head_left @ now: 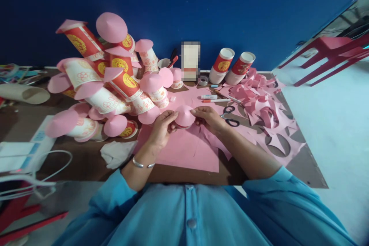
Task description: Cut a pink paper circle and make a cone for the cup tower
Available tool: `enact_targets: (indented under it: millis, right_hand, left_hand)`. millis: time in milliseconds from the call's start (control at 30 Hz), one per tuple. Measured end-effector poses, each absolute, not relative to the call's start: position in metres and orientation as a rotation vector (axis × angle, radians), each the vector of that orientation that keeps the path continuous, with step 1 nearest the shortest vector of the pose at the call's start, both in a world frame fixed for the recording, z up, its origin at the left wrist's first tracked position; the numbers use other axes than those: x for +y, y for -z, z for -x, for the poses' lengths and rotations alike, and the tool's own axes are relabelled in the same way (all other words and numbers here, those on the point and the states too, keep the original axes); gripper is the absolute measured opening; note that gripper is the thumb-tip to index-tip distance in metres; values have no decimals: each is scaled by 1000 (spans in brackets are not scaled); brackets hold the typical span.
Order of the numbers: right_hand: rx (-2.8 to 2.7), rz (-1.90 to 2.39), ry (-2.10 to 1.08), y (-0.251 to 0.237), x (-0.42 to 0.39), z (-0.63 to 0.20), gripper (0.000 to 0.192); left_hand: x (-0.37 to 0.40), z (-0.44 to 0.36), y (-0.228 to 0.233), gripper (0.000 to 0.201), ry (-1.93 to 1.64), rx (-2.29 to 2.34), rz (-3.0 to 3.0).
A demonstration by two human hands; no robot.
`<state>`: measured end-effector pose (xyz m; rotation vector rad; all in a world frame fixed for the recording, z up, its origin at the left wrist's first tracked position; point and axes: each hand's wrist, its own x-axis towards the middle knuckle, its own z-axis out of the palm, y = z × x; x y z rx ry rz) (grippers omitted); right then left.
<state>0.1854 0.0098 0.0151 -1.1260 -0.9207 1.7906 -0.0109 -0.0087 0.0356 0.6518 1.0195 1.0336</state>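
Both hands hold a paper cup capped with a pink paper cone [184,116] over a pink paper sheet [187,150] on the brown table [83,161]. My left hand [163,127] grips the cup's left side, fingers curled around it; a silver bangle circles that wrist. My right hand [209,118] pinches the cone's right edge. The cup body under the cone is mostly hidden by my fingers.
A pile of cone-capped cups [106,80] fills the table's left. Black-handled scissors [230,116], markers [216,99], a tape roll [203,80] and two cup stacks [230,66] lie beyond my hands. Pink paper offcuts [265,111] cover the right. A white cloth [117,153] lies near left.
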Motion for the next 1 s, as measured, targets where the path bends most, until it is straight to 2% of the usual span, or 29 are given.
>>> enact_targets:
  millis: [1000]
  right_hand:
    - [-872,1103,-1805,-15,4,-183,49]
  left_hand:
    - [-12,11,-38,45,-1009,1008,-603]
